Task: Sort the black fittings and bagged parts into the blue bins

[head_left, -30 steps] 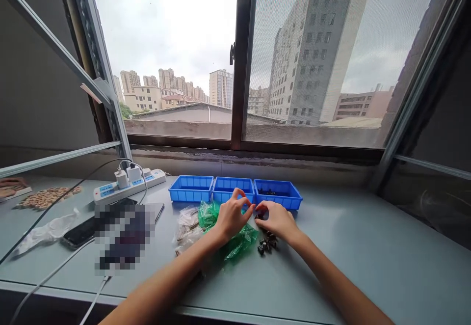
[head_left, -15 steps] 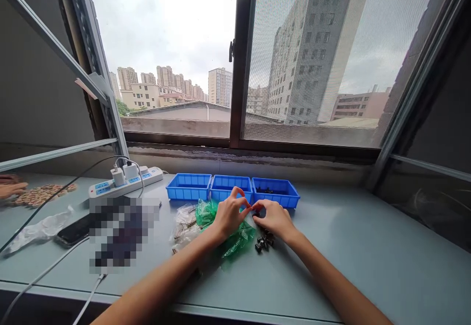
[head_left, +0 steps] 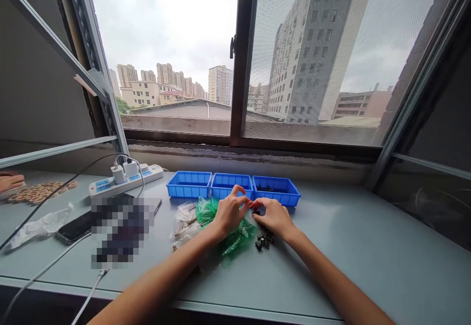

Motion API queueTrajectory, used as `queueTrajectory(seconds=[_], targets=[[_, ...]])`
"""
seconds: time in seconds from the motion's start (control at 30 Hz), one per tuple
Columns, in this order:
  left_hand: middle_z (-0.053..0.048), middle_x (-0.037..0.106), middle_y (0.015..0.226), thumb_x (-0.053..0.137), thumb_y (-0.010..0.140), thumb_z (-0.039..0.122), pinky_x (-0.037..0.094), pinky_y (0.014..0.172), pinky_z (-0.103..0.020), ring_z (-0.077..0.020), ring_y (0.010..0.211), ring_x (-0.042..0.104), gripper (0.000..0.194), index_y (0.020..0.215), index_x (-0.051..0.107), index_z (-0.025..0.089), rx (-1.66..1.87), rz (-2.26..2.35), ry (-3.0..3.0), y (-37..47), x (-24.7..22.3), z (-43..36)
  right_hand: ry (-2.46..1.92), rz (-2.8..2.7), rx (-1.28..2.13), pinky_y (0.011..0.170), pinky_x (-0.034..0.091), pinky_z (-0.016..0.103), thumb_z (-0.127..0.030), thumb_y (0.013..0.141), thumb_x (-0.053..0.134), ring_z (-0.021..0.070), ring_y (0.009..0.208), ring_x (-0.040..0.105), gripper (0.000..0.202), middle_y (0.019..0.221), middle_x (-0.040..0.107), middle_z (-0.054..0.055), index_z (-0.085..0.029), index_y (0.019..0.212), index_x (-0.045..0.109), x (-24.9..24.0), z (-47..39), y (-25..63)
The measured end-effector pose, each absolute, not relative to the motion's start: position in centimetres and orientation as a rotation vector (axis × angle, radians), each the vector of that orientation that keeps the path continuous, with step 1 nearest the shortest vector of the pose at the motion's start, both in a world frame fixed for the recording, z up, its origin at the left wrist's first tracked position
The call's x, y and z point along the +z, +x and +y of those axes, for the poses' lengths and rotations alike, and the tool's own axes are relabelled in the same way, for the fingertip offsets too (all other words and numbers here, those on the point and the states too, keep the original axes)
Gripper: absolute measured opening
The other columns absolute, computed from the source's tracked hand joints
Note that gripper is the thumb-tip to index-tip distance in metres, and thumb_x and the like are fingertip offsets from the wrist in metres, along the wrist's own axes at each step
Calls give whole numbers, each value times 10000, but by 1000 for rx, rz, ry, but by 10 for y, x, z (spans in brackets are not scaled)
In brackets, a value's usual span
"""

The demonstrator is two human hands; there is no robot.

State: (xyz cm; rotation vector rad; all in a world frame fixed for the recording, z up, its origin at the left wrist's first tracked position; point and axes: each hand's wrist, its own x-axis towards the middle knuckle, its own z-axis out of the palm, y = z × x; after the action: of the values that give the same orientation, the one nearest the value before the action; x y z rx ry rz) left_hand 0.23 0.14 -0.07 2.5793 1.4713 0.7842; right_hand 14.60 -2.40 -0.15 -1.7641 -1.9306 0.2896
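Observation:
My left hand (head_left: pixel 231 211) and my right hand (head_left: pixel 271 216) meet fingertip to fingertip in front of the blue bins. The left fingers are pinched; whatever they grip is too small to make out. A small black part (head_left: pixel 256 212) shows between the thumb and fingers of my right hand. Below the right hand lies a pile of small black parts (head_left: pixel 263 241). Under and beside my left hand is a crumpled green plastic bag (head_left: pixel 239 239), with a clear plastic bag (head_left: pixel 187 222) of small pieces to its left. The right blue bin (head_left: pixel 293 199) holds some dark parts.
The left blue bin (head_left: pixel 189 192) and middle blue bin (head_left: pixel 218 192) stand in the same row below the window. At left are a power strip (head_left: pixel 96 189), a phone (head_left: pixel 73 228), cables, crumpled clear plastic (head_left: pixel 42 228) and a pile of small tan pieces (head_left: pixel 40 192). Another person's hand (head_left: pixel 11 182) is at the far left.
My hands stay together in almost the same place, with only slight finger movement. The view has shifted a little. The other person's hand at far left has moved slightly left.

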Motion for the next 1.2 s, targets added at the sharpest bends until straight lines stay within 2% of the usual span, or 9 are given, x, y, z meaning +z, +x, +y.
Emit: queueTrajectory(seconds=[0.17, 0.37, 0.53, 0.7, 0.83, 0.93, 1.03, 1.1, 1.2], targets=[[-8, 532, 1113, 502, 870, 340, 458, 627, -226, -102, 687, 610, 208, 885, 699, 274, 758, 1475, 2603, 2, 0, 2, -1785, -1928, 264, 634, 402, 251, -181, 678, 569, 197, 910, 637, 205, 919, 715, -43, -275, 828, 672, 0, -25, 145], [-5, 534, 1134, 487, 875, 244, 448, 594, -222, -111, 701, 618, 204, 942, 677, 277, 735, 1511, 2609, 3, 0, 3, -1773, -1916, 302, 664, 414, 251, -165, 688, 568, 182, 917, 641, 213, 907, 722, -51, -286, 831, 671, 2, -27, 145], [-17, 530, 1133, 475, 884, 301, 458, 600, -229, -111, 703, 615, 212, 938, 677, 265, 792, 1490, 2602, 4, 0, 2, -1705, -1825, 318, 657, 438, 282, -200, 688, 591, 204, 867, 654, 193, 867, 728, -31, -269, 848, 675, -1, -22, 146], [-25, 521, 1128, 520, 862, 299, 456, 579, -221, -124, 749, 620, 166, 886, 669, 230, 840, 1498, 2596, 4, 0, 2, -1461, -1539, 531, 679, 457, 313, -225, 634, 639, 220, 823, 657, 188, 822, 728, 32, -213, 817, 678, -6, -11, 151], [-24, 509, 1113, 539, 849, 323, 448, 557, -222, -110, 695, 609, 159, 856, 665, 227, 868, 1484, 2608, 4, 0, 2, -1277, -1274, 752, 701, 454, 318, -261, 555, 695, 224, 824, 648, 202, 798, 719, 58, -188, 741, 669, -5, -8, 152], [-22, 507, 1107, 541, 847, 343, 445, 558, -225, -101, 670, 601, 173, 829, 662, 221, 883, 1469, 2610, 3, -1, 3, -1266, -1120, 908, 590, 424, 271, -306, 510, 730, 176, 706, 617, 278, 774, 705, 37, -187, 754, 674, -1, -10, 151], [-20, 506, 1097, 544, 841, 376, 437, 552, -220, -116, 715, 606, 198, 811, 656, 216, 913, 1454, 2606, 3, -2, 3, -1299, -1018, 1058, 468, 308, 216, -333, 498, 738, 83, 506, 479, 354, 673, 658, -11, -187, 816, 685, 4, -14, 148], [-21, 504, 1094, 533, 844, 397, 433, 548, -219, -122, 733, 605, 221, 808, 653, 215, 928, 1445, 2607, 3, -3, 4, -1287, -974, 1129, 443, 243, 199, -327, 487, 743, 49, 454, 389, 380, 600, 605, -42, -183, 835, 684, 6, -16, 147], [-22, 504, 1091, 517, 851, 413, 431, 551, -223, -120, 727, 601, 244, 811, 653, 215, 936, 1437, 2606, 3, -4, 5, -1259, -940, 1186, 439, 204, 191, -319, 474, 747, 38, 446, 344, 393, 544, 539, -66, -178, 835, 679, 8, -17, 146]])
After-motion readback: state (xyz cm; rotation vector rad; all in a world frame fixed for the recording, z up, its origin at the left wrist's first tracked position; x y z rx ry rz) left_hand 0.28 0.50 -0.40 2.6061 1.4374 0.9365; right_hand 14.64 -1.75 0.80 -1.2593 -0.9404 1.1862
